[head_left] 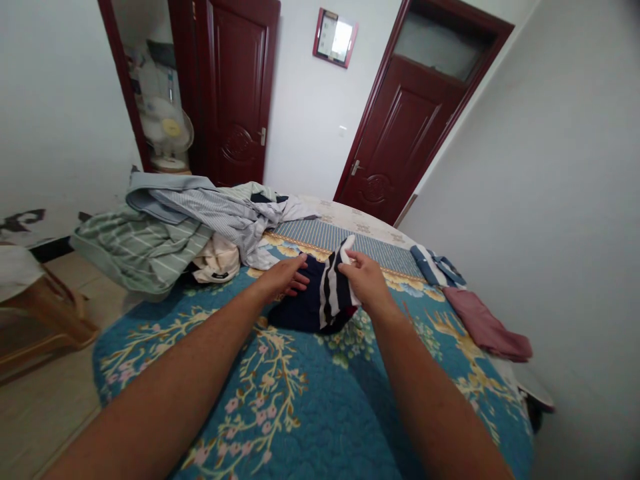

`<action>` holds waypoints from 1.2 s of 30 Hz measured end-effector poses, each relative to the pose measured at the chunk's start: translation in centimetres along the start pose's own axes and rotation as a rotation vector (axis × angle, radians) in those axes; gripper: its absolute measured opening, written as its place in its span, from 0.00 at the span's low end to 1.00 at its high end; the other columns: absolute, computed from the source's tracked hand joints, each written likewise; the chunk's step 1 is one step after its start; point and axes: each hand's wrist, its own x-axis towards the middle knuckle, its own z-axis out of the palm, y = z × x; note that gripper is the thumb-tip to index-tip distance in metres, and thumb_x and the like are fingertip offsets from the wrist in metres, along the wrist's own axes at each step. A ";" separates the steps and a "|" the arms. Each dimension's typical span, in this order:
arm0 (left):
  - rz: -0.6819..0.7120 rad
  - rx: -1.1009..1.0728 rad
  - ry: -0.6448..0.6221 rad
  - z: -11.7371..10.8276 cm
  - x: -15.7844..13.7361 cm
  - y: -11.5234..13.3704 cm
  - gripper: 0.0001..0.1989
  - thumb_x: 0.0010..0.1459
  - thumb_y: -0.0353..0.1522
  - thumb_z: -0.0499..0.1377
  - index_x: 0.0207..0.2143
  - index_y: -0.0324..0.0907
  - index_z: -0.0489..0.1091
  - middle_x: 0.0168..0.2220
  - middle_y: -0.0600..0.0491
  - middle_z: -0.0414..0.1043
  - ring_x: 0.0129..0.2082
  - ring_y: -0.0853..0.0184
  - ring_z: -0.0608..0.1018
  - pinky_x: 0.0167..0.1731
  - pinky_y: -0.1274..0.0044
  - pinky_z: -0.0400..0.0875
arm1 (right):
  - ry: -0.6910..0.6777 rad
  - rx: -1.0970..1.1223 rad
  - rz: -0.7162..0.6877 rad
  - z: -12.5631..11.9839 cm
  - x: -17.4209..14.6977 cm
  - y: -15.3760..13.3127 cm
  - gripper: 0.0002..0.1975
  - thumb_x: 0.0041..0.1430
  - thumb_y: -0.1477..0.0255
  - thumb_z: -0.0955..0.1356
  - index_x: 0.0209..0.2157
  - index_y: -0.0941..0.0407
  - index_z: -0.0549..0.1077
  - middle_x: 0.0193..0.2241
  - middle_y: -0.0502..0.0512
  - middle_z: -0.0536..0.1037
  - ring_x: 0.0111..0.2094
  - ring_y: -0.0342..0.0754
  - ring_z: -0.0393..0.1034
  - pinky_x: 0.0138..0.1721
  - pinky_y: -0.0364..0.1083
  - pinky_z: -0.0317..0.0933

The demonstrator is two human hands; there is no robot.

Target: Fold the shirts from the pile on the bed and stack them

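Navy striped garment [309,303], partly hidden; right hand [369,279] pinches its edge; left hand [281,279] loosely open, contact unclear.

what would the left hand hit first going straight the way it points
The left hand would likely meet the navy cloth just ahead first; whether they already touch is hard to tell.

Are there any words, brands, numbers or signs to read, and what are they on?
Nothing can be read.
Small dark label on the cream cloth: too small to read.
Pink-edged wall frame: anything inside is too blurred and shiny to read.
Striped cloth: no lettering seen.
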 end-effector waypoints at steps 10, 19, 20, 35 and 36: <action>-0.040 0.141 -0.040 -4.0 1.0 -0.9 0.27 0.63 0.56 0.57 0.41 0.41 0.73 0.35 0.45 0.83 0.35 0.56 0.83 0.35 0.68 0.78 | -0.245 -0.339 -0.407 11.3 -7.1 -0.8 0.16 0.69 0.74 0.64 0.52 0.56 0.80 0.45 0.58 0.84 0.47 0.52 0.78 0.54 0.50 0.69; 0.367 0.885 0.514 -3.5 2.3 -1.4 0.29 0.69 0.38 0.55 0.69 0.37 0.62 0.62 0.37 0.75 0.62 0.53 0.77 0.61 0.65 0.70 | -0.131 -0.519 -0.603 9.1 -7.8 0.1 0.18 0.72 0.71 0.62 0.54 0.57 0.80 0.48 0.62 0.81 0.53 0.55 0.73 0.60 0.54 0.66; 0.463 0.928 0.512 -3.1 2.3 -1.5 0.27 0.70 0.37 0.52 0.69 0.37 0.63 0.65 0.37 0.72 0.65 0.54 0.75 0.64 0.65 0.68 | -0.088 -0.544 -0.575 9.0 -7.2 0.5 0.20 0.73 0.70 0.62 0.58 0.59 0.77 0.53 0.65 0.80 0.58 0.56 0.70 0.63 0.56 0.63; 0.415 1.233 0.148 -2.4 3.6 -4.0 0.30 0.76 0.44 0.43 0.73 0.43 0.63 0.75 0.43 0.59 0.77 0.50 0.56 0.72 0.53 0.55 | -0.255 -0.762 -0.341 8.1 -7.3 6.2 0.40 0.74 0.55 0.62 0.75 0.66 0.56 0.76 0.72 0.50 0.78 0.68 0.42 0.75 0.68 0.42; 0.402 1.231 0.164 -2.4 3.6 -4.0 0.30 0.76 0.45 0.44 0.73 0.44 0.62 0.76 0.43 0.59 0.77 0.50 0.56 0.72 0.53 0.54 | -0.262 -0.759 -0.347 7.6 -7.9 6.4 0.40 0.74 0.54 0.62 0.75 0.66 0.56 0.77 0.72 0.50 0.78 0.68 0.42 0.75 0.68 0.42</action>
